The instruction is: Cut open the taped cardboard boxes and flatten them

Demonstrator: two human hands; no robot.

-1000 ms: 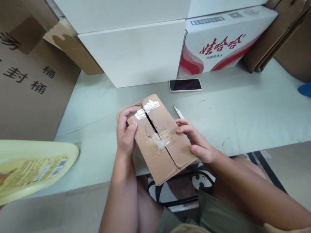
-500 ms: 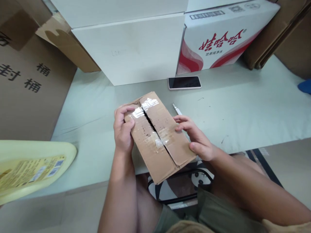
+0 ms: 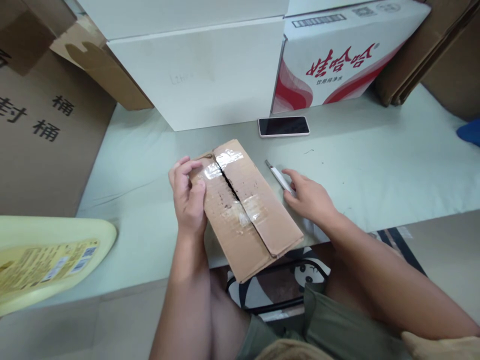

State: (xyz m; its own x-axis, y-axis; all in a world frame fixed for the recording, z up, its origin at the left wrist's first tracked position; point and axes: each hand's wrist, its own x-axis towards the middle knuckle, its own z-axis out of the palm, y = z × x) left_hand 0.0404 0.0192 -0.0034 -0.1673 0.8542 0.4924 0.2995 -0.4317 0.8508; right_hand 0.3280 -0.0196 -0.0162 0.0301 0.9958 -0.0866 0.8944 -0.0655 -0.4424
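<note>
My left hand [image 3: 187, 192] is closed on the far left side of a small brown cardboard box [image 3: 247, 210], thumb on top and fingers around the edge. The box is tilted, its two top flaps parted by a dark slit, with pieces of clear tape torn across it. Just right of the box, a slim white utility knife [image 3: 278, 177] lies on the table, its tip pointing away. My right hand [image 3: 309, 197] is off the box, thumb and index finger apart around the knife's near end. Whether the fingertips touch the knife is unclear.
A phone [image 3: 284, 126] lies behind the box, in front of white cartons [image 3: 210, 75] and a red-and-white carton [image 3: 337, 65]. A yellow bottle [image 3: 56, 260] is at the left, beside a large brown carton [image 3: 41, 150]. Flattened cardboard [image 3: 408, 65] leans at the right.
My right hand has let go of the box's right side and moved to the utility knife. My left hand still holds the box, which has hardly moved.
</note>
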